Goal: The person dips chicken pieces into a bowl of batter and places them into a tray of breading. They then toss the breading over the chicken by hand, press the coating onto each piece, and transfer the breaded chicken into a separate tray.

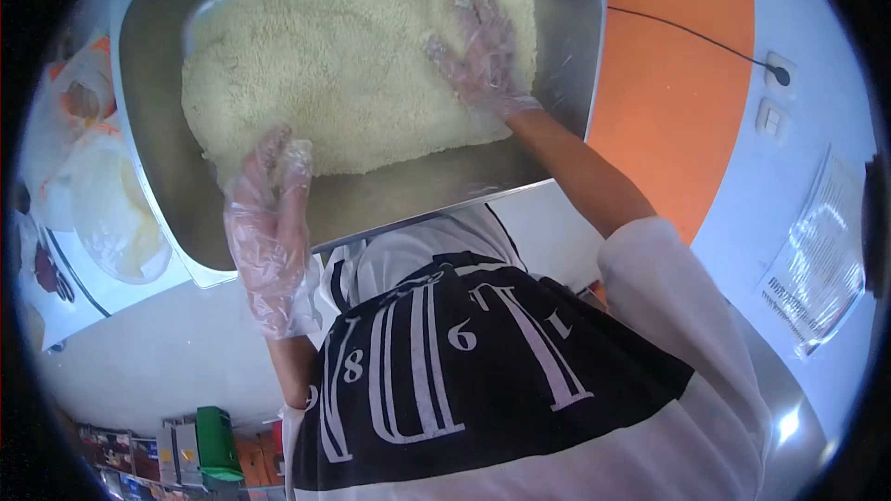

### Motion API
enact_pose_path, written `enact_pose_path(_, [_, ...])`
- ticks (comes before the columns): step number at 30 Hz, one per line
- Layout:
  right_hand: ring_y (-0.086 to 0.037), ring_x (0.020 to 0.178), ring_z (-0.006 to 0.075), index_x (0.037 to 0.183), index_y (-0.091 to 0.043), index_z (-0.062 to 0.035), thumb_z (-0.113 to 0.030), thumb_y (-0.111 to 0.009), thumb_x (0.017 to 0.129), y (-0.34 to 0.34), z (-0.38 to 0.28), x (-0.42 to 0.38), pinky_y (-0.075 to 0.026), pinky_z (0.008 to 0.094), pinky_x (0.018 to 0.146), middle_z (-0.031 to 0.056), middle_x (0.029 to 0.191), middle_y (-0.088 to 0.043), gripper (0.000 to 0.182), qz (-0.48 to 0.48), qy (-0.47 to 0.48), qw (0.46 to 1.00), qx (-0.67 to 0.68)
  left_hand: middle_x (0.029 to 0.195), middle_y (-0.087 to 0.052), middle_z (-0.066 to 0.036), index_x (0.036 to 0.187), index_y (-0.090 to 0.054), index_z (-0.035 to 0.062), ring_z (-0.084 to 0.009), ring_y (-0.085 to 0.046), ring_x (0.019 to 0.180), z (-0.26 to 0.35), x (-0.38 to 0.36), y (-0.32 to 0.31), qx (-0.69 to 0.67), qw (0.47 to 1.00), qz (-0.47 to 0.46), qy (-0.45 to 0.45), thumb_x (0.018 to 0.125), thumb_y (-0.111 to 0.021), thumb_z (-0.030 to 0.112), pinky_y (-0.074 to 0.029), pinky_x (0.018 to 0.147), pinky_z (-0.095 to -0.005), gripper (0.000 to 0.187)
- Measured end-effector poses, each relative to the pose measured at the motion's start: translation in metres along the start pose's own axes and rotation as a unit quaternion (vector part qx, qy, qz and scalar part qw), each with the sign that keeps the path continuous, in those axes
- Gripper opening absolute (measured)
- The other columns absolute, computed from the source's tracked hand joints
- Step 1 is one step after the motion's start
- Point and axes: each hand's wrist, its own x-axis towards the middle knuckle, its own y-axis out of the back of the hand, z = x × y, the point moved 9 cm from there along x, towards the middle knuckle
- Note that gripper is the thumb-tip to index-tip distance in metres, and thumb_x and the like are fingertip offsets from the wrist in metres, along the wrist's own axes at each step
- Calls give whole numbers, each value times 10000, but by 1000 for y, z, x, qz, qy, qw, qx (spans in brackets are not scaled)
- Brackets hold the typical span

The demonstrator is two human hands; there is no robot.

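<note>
A deep metal tray [418,187] holds a thick layer of pale yellow crumbly stuff [316,65]. Both hands wear clear plastic gloves. At the near left edge of the layer is my left hand [271,223], its fingertips by the crumbs and its wrist over the tray's near rim. My right hand [484,51] lies on top of the layer at the right, palm down with the fingers spread and some crumbs stuck to the glove. Neither hand grips anything.
Plastic bags [116,209] and a round container lie left of the tray. A power cable [687,32] runs to a wall socket [778,70] at the right. A plastic-covered printed sheet [812,250] hangs on the wall. A green bin [217,443] stands at the lower left.
</note>
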Motion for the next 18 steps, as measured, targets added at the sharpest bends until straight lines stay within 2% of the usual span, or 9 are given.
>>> enact_pose_path(3, [-338,1570,479,1599,-484,-57,-555,-712,967,10,-4,5,-220,622,1290,265,1660,-427,836,-6,-19,1000,0,1316,-730,-218,1390,-688,-30,-301,-695,1225,0,-8,-1,87,995,-29,-39,1047,-713,188,-509,1084,-392,407])
enact_pose_path(6, [-414,1512,493,1564,-522,-54,-447,-726,982,48,10,15,-306,607,1258,299,1635,-436,732,59,-91,967,230,1352,-713,-237,1420,-669,-22,-324,-683,1265,1,-4,-6,76,996,-40,-40,1050,-718,228,-499,1113,-415,449])
enact_pose_path(8, [-442,1491,472,1546,-526,-20,-351,-718,997,40,41,3,-349,567,1244,311,1616,-446,669,-104,-103,972,-184,1429,-671,-250,1462,-632,-12,-350,-629,1354,22,9,-23,-17,996,-43,-74,1052,-716,247,-462,1165,-453,492])
enact_pose_path(9, [-442,1491,472,1546,-526,-20,-351,-718,997,46,56,-14,-349,567,1244,311,1616,-446,669,-96,-106,973,-181,1458,-649,-256,1474,-619,-9,-363,-596,1391,51,19,-39,69,986,-83,-128,1056,-708,251,-439,1186,-465,501])
enact_pose_path(11, [-411,1525,458,1581,-488,2,-374,-625,1059,45,67,-47,-312,563,1269,301,1633,-445,657,-137,-48,981,-132,1491,-616,-273,1479,-609,-7,-397,-548,1431,96,50,-88,127,950,-154,-242,1068,-682,278,-408,1212,-480,506])
enact_pose_path(12, [-420,1529,397,1613,-440,0,-414,-531,1107,58,67,-67,-318,503,1271,254,1640,-459,660,-132,-207,966,85,1495,-605,-285,1472,-613,-8,-418,-533,1435,107,66,-120,100,930,-192,-298,1076,-663,303,-399,1216,-482,506])
enact_pose_path(13, [-430,1532,336,1645,-393,-2,-455,-438,1155,64,51,-96,-323,443,1273,207,1648,-473,669,-119,-347,880,300,1470,-611,-301,1459,-621,-6,-443,-549,1398,112,86,-149,131,913,-191,-335,1086,-635,328,-415,1198,-491,501])
enact_pose_path(16, [-422,1531,306,1658,-393,-37,-511,-433,1150,63,30,-122,-312,439,1271,176,1645,-480,697,-150,-471,800,339,1390,-630,-345,1413,-634,-30,-502,-577,1312,75,146,-226,249,879,-167,-371,1113,-554,382,-443,1144,-529,515])
enact_pose_path(18, [-385,1567,409,1667,-391,-40,-604,-382,1132,25,37,-146,-285,492,1286,232,1707,-399,777,-49,-632,633,443,1373,-636,-353,1406,-634,-43,-501,-588,1299,31,170,-272,332,851,-214,-346,1122,-529,384,-445,1133,-537,524])
